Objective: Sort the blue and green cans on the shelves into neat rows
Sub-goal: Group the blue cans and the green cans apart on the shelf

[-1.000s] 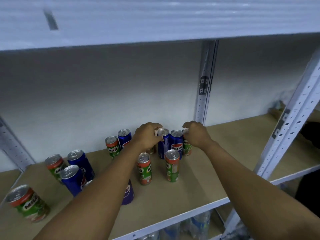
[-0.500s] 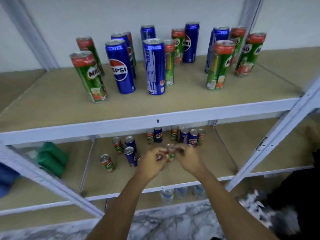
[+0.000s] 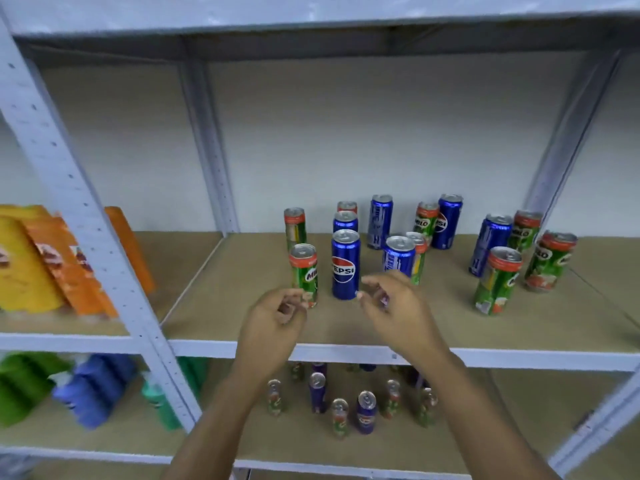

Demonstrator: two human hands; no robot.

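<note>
I judged the step in hand to be the start of sorting the upper shelf (image 3: 450,323), where blue and green cans stood mixed and upright in loose clusters. To do it well, I would take one can per hand low on the body, lift it clear of its neighbours rather than slide it, and set blues in one line and greens in another, square to the shelf's front edge. The slim cans looked tippy, so I would keep each one vertical and avoid brushing the ones behind.

My left hand (image 3: 273,318) hung in front of the shelf edge with fingers loosely curled and held nothing; its fingertips sat just beside the base of the front green Milo can (image 3: 304,273), and I could not tell if they touched it. My right hand (image 3: 391,303) was relaxed and half open, fingers spread, empty, just beside the front Pepsi can (image 3: 346,265) and in front of another blue can (image 3: 399,255).

More cans stood further back and to the right, including a green can (image 3: 497,280) near the front. The lower shelf (image 3: 502,441) carried a further group of cans (image 3: 366,412), partly blurred.
</note>
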